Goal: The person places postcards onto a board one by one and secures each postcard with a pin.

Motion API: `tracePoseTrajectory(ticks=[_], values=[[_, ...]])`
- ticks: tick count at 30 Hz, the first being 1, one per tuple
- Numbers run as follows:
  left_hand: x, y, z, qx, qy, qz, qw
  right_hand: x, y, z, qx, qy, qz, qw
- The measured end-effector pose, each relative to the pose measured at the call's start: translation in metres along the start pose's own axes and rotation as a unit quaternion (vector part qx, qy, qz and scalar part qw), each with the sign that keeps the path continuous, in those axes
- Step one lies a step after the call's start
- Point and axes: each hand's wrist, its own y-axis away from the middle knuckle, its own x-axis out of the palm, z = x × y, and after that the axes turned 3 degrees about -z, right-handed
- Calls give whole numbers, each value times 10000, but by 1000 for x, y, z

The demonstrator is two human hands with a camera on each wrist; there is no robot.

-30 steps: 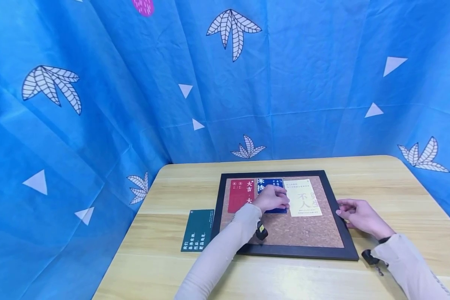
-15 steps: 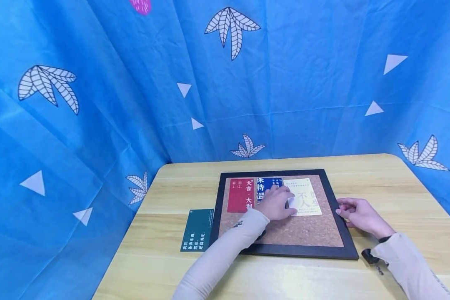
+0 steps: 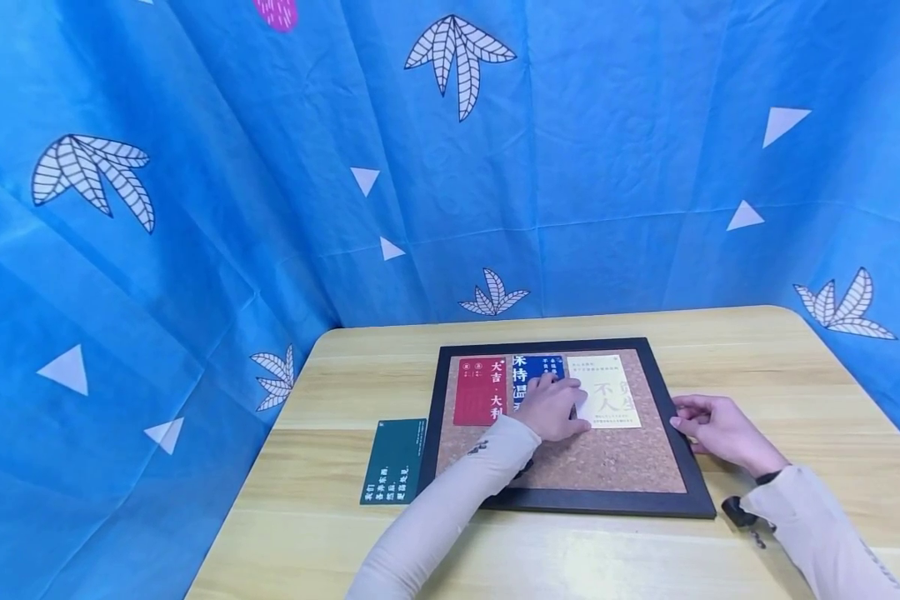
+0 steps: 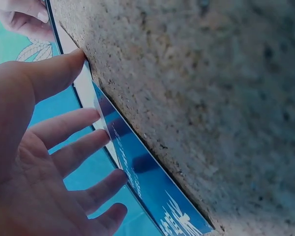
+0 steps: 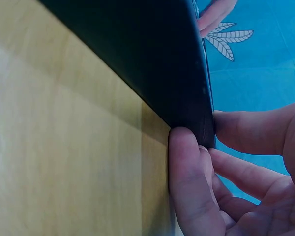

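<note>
A black-framed cork board (image 3: 607,467) lies flat on the table, carrying a red card (image 3: 474,392), a blue card (image 3: 527,371) and a pale yellow card (image 3: 607,392) in a row. My left hand (image 3: 551,410) spreads over the blue card and covers its lower part. In the left wrist view, its fingertips rest along the blue card (image 4: 142,167), while the thumb reaches the strip beside it, at the yellow card's left side. My right hand (image 3: 723,432) pinches the right side of the frame (image 5: 187,73) between thumb and fingers.
On the table (image 3: 285,550), a dark green card (image 3: 392,462) with white writing lies left of the board, right by the frame. A blue patterned curtain (image 3: 435,167) hangs along the table's back and left sides.
My left hand has turned and spread out, its thumb moving down and right to the yellow card's lower left; it then stays nearly still. The right hand keeps its grip on the frame.
</note>
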Motion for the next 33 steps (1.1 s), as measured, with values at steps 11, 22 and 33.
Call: tracePoseTrajectory(ticks=[11,22,33], values=[[7,-4,3,-138,-15,1,9999,1,0,0,11,-21,-1,10000],[2,-1,5,-36,-119,54,9999,1,0,1,44,-42,21,10000],[1,-1,8,-129,5,65,9999,1,1,2,58,-18,11,10000]])
